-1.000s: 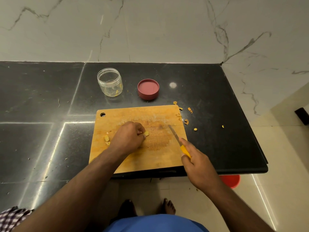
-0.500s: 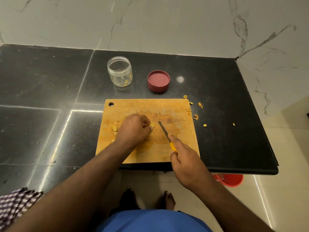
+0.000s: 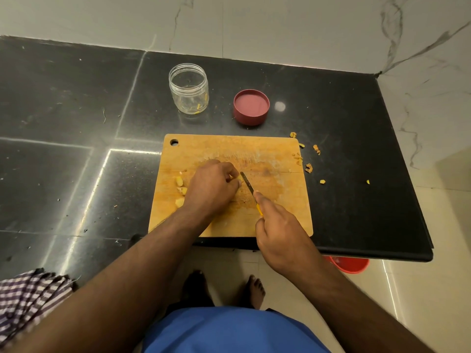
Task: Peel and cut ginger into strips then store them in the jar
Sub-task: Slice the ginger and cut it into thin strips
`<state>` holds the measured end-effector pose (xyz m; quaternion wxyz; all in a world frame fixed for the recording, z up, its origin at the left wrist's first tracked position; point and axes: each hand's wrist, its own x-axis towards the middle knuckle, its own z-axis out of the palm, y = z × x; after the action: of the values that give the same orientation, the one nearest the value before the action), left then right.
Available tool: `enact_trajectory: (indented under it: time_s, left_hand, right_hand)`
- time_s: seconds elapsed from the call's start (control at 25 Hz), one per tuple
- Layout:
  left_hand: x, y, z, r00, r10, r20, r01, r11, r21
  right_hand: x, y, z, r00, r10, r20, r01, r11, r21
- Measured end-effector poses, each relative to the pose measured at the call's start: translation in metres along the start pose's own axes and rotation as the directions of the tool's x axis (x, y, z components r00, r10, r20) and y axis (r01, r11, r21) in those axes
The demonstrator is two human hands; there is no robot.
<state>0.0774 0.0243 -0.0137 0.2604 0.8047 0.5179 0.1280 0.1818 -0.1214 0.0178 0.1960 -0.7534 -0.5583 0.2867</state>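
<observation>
Left hand (image 3: 212, 184) is curled over a ginger piece (image 3: 239, 180) mid wooden cutting board (image 3: 275, 200), mostly hiding it so can't tell its long axis. Right hand (image 3: 280, 235) grips the yellow-handled knife (image 3: 248, 186), blade tip pointing away and left, right beside the ginger. Open jar (image 3: 188, 89) and red lid (image 3: 251, 107) sit behind the board
</observation>
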Motion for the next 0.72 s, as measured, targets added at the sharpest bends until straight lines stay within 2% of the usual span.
enact_trajectory:
  time_s: [0.4, 0.72]
  left_hand:
    - [0.003, 0.001, 0.000, 1.000, -0.018, 0.020, 0.018, 1.000, 0.009]
    - [-0.001, -0.002, 0.002, 1.000, -0.022, 0.014, 0.022, 0.999, -0.034]
  right_hand:
    - [0.004, -0.009, 0.003, 1.000, 0.006, 0.012, -0.005, 0.995, -0.104]
    - [-0.021, -0.004, -0.008, 0.999, 0.014, -0.048, -0.016, 0.999, -0.034]
